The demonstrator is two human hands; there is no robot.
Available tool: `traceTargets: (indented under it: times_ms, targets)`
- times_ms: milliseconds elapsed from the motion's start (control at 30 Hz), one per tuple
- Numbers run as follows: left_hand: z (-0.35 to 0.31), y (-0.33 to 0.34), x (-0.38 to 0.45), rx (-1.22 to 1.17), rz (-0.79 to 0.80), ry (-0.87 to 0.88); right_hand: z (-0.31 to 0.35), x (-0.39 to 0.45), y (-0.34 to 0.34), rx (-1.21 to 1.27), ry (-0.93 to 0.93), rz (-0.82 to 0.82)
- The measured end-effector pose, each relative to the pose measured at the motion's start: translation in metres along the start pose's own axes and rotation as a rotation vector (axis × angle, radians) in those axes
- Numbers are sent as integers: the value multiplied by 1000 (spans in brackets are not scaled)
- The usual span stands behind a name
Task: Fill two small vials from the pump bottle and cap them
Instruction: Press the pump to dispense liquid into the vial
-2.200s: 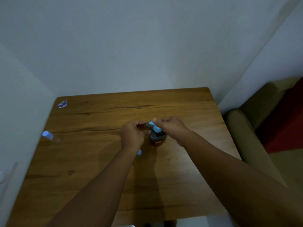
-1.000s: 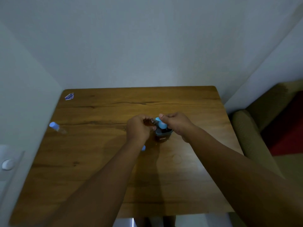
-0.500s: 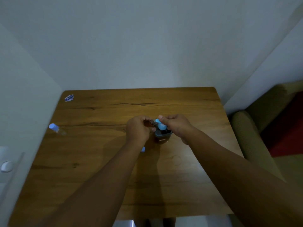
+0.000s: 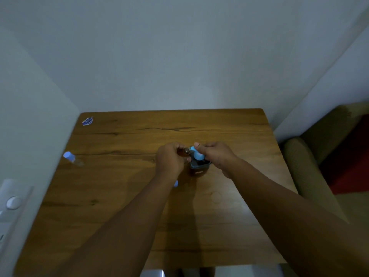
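Two hands meet over the wooden table (image 4: 119,196): the right hand (image 4: 216,154) grips the pump bottle (image 4: 198,166), thumb on its blue head, while the left hand (image 4: 169,158) pinches a small vial (image 4: 186,151) at the nozzle, apparently to catch the liquid.

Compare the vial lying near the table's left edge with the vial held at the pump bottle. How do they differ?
1. The capped vial lies on its side on the table, untouched; the held vial is gripped in the left hand.
2. The capped vial wears a pale blue cap; the held vial shows an open mouth.
3. The capped vial sits apart; the held vial meets the pump bottle, pressed by the right hand.

Both are small.
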State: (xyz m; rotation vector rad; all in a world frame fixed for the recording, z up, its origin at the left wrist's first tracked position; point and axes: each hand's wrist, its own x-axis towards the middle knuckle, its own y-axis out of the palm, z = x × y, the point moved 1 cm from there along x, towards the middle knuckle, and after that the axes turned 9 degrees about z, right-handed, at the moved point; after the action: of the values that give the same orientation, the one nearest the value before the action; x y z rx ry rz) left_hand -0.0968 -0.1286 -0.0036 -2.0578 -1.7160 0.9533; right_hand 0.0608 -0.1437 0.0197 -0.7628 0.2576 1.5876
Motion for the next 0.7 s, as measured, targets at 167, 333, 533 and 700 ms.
traceTargets:
  times_ms: [167, 333, 533, 700]
  targets:
    - [0, -1, -1, -8, -6, -6, 2, -3, -2, -12, -1, 17]
    - [-1, 1, 1, 32, -1, 12, 2, 4, 0, -39, -14, -21]
    - [-2, 0, -2, 5, -9, 3, 1, -2, -1, -12, 3, 1]
    - [0, 1, 2, 17, -16, 8, -2, 4, -1, 15, -17, -16]
